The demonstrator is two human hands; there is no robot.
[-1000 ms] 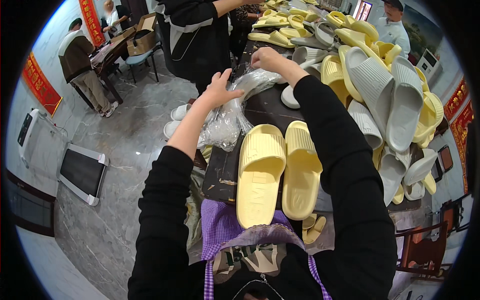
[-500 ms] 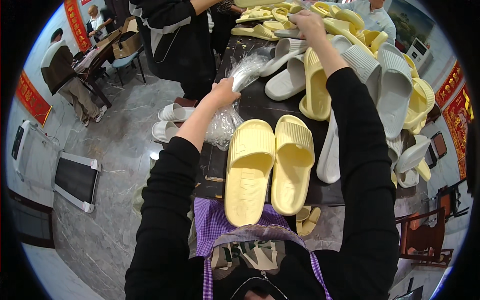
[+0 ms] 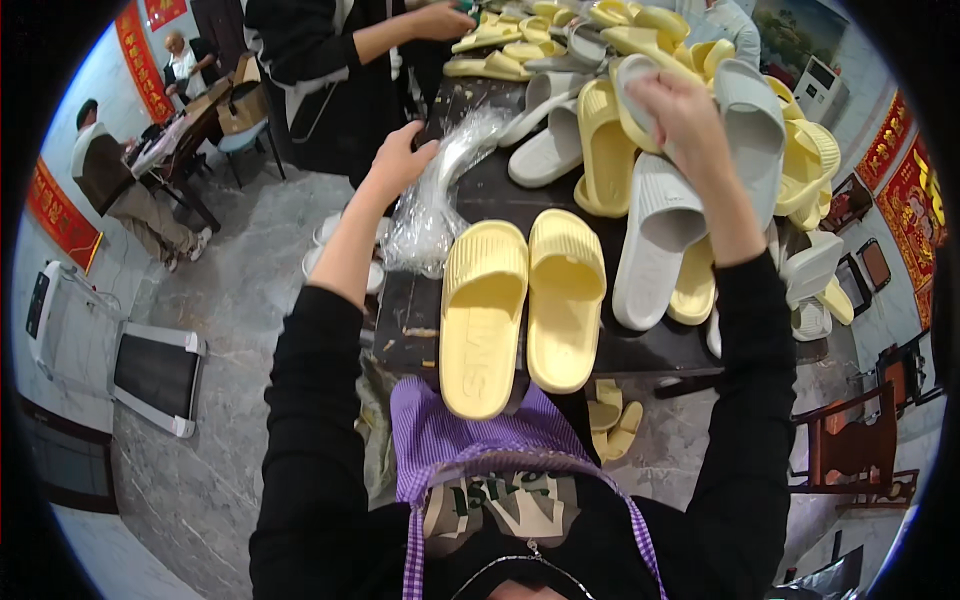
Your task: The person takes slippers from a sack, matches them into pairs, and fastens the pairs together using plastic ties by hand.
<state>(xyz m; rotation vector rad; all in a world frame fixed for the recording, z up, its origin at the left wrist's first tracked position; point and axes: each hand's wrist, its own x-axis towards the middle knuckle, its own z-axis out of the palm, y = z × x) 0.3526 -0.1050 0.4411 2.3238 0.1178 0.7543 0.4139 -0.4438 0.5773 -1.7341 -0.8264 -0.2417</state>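
Observation:
Side by side at the near table edge lie two yellow slide slippers (image 3: 482,345) (image 3: 566,315), toes pointing away from me. My left hand (image 3: 402,160) hovers left of a heap of clear plastic bags (image 3: 425,225), thumb spread from the fingers and nothing held. Over the pile on the right, my right hand (image 3: 685,130) is smeared by motion, its fingers curled beside a grey slipper (image 3: 637,95); whether it grips that slipper cannot be made out. Another grey slipper (image 3: 655,255) lies below that hand, partly over a yellow one (image 3: 693,285).
A pile of yellow and grey slippers (image 3: 750,120) covers the dark table's (image 3: 410,345) right and far parts. Across it, a person's hand (image 3: 440,20) reaches in from the left. White slippers (image 3: 330,235) sit beyond the left edge. A wooden chair (image 3: 850,440) stands at right.
My left hand has let go of the plastic bags and opened. My right hand has come nearer from the far side of the pile. The view has shifted slightly.

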